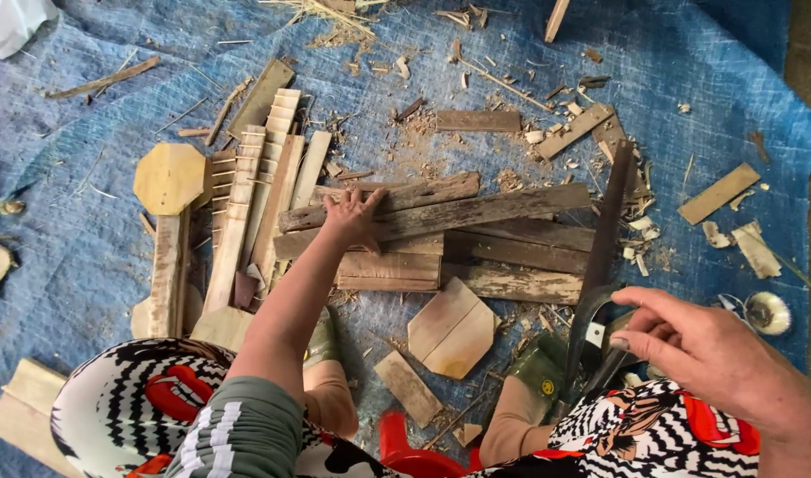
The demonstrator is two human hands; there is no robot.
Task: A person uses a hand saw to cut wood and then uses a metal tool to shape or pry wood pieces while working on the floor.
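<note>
Two hands were at work over the blue tarp [87,230]. The left hand [352,217] lay flat, fingers spread, on the dark weathered planks [476,212] stacked near the tarp's middle, pressing rather than gripping. The right hand [702,350], near the tarp's lower right edge, hung loosely curled just beside the long dark blade [605,239]; whether any finger actually closed on its handle could not be told, since the handle end was hidden between the knees and the patterned cloth.

The stack looked uneven, so pressure from the flat palm could probably have tipped or slid a plank. The blade leaned up from between the legs with its edge close to the right fingers and the knee, and a careless grab might have cut either. Splinters on the rough planks seemed another risk to bare skin.

The pale slats [264,177] at left overlapped, their number unclear, and the octagonal piece [169,177] covered what lay under it.
</note>
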